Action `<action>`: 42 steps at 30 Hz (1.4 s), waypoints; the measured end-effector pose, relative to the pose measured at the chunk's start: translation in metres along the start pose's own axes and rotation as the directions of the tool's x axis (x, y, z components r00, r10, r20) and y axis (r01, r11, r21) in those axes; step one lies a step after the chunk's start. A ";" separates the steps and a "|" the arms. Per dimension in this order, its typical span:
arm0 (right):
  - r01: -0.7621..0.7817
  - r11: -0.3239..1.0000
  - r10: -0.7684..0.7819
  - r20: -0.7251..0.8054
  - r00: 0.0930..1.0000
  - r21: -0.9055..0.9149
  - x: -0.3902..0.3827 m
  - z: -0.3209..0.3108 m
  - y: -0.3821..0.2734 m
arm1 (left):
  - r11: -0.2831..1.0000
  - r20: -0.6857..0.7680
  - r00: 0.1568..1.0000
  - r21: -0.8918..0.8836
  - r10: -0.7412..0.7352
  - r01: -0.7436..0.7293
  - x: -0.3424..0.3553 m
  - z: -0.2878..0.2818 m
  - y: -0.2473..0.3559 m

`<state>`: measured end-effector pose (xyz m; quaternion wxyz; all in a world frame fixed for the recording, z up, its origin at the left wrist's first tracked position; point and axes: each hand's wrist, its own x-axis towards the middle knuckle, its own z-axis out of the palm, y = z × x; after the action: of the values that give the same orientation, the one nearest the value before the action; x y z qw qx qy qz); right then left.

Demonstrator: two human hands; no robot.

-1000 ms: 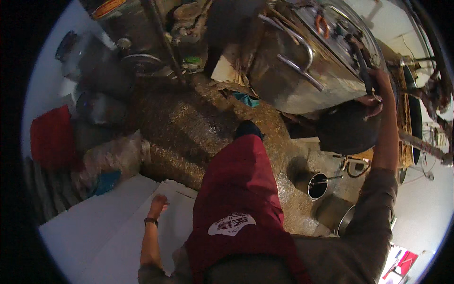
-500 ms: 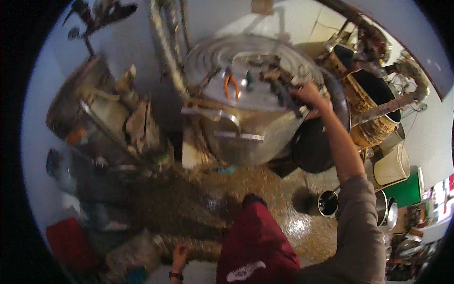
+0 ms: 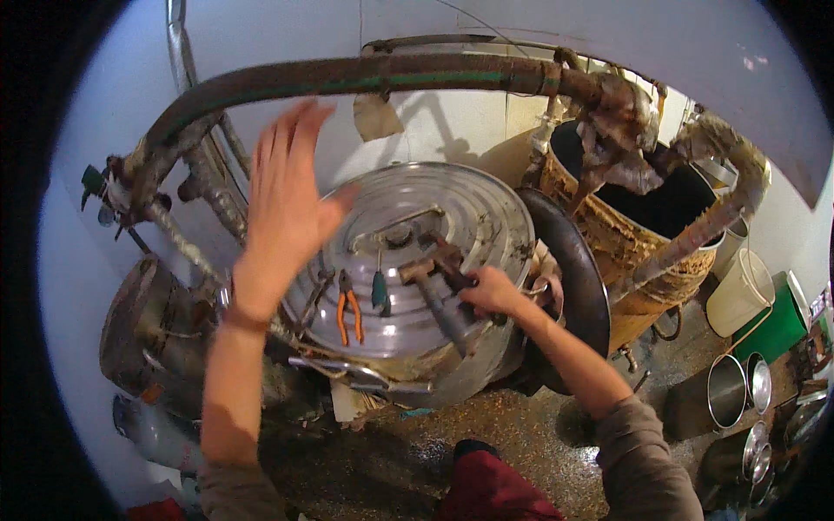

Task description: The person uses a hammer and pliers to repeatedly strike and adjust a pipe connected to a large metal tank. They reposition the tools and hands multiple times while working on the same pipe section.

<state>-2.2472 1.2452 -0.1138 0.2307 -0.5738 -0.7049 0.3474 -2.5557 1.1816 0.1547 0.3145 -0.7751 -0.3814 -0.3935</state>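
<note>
My left hand (image 3: 291, 195) is raised in front of the large pot, fingers stretched out, with nothing in it. Closed around the handle of a dark, rusty wrench-like tool (image 3: 445, 256), my right hand (image 3: 493, 292) is at the right side of the metal lid (image 3: 495, 204). Beside that tool lies a hammer (image 3: 439, 304), its handle pointing toward me. Orange-handled pliers (image 3: 349, 311), a green-handled screwdriver (image 3: 380, 288) and a dark metal hand tool (image 3: 314, 300) rest on the lid's left half.
A curved, rusty pipe (image 3: 347, 76) spans above the pot. To the right stand a dark round pan or lid (image 3: 578, 291), a crusted insulated barrel (image 3: 599, 226), a white bucket (image 3: 741, 293) and metal buckets (image 3: 726, 391). An old drum (image 3: 130, 317) is at left.
My left hand has risen from low down to above the pot's left side. The view has shifted upward, showing the overhead pipe. My right hand stays at the lid's right side.
</note>
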 end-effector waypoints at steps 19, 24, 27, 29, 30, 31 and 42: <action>-0.019 1.000 0.021 -0.140 0.990 0.015 0.002 0.016 0.006 | 0.988 0.471 0.882 0.132 0.006 -0.077 0.182 0.105 -0.046; 0.011 1.000 -0.007 -0.133 0.991 0.029 0.004 0.002 -0.006 | 0.993 0.490 0.872 0.092 0.014 -0.068 0.185 0.100 -0.045; -0.050 0.953 0.049 0.012 0.999 0.298 0.001 -0.020 -0.024 | 0.996 0.447 0.893 0.038 0.053 -0.078 0.186 0.099 -0.045; -0.136 0.862 0.088 0.120 0.989 0.489 -0.016 -0.038 -0.038 | 0.997 0.414 0.908 0.007 0.069 -0.079 0.186 0.099 -0.044; -0.085 0.855 0.056 0.072 0.996 0.512 -0.030 -0.048 -0.046 | 0.996 0.396 0.915 -0.007 0.080 -0.084 0.187 0.099 -0.044; -0.029 0.837 0.018 0.025 1.000 0.546 -0.048 -0.056 -0.056 | 0.997 0.404 0.912 -0.006 0.074 -0.078 0.187 0.099 -0.044; 0.038 0.954 0.117 -0.485 0.867 0.298 -0.249 -0.135 -0.168 | 0.995 0.403 0.910 -0.032 0.098 -0.093 0.181 0.097 -0.050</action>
<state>-2.1999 1.0170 0.1195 0.4809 -0.6168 -0.5490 0.2949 -2.4896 1.3463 0.2704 0.2430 -0.8593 -0.3973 -0.2113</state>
